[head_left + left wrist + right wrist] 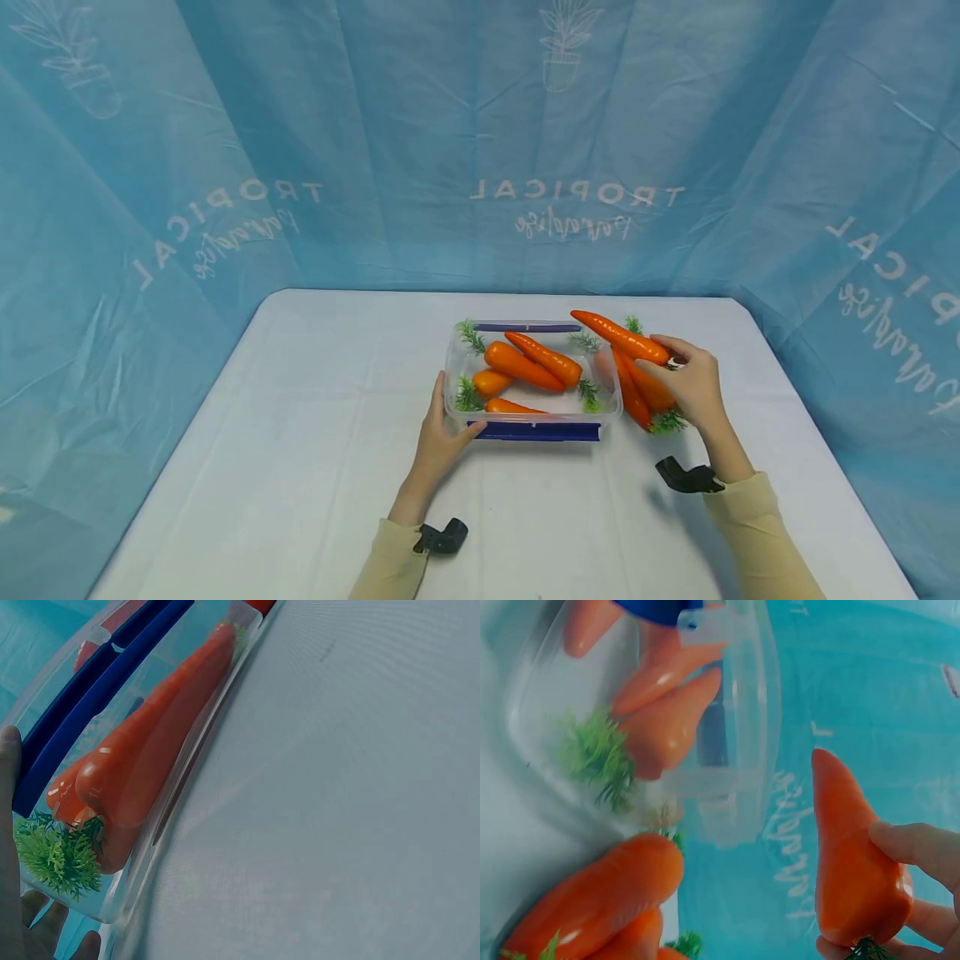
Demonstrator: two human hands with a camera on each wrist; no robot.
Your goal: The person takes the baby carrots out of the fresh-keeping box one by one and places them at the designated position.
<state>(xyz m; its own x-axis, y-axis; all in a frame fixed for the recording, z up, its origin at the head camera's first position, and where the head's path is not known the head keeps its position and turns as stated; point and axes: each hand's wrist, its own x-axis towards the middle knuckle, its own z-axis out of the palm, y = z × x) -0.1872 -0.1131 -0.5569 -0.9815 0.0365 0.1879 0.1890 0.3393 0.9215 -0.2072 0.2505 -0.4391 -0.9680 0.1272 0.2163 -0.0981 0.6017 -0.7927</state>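
White table on my feed, right hand pinching a carrot by the far-right corner of the clear tub, left hand gripping its near-left one, so I'd angle the tip clear.

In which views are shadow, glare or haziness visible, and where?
Head: bright, with a soft shadow on the white tabletop beside the right sleeve; left wrist: dimmer and greyish, small highlights on the carrots; right wrist: carrot greens look hazy through the plastic container.
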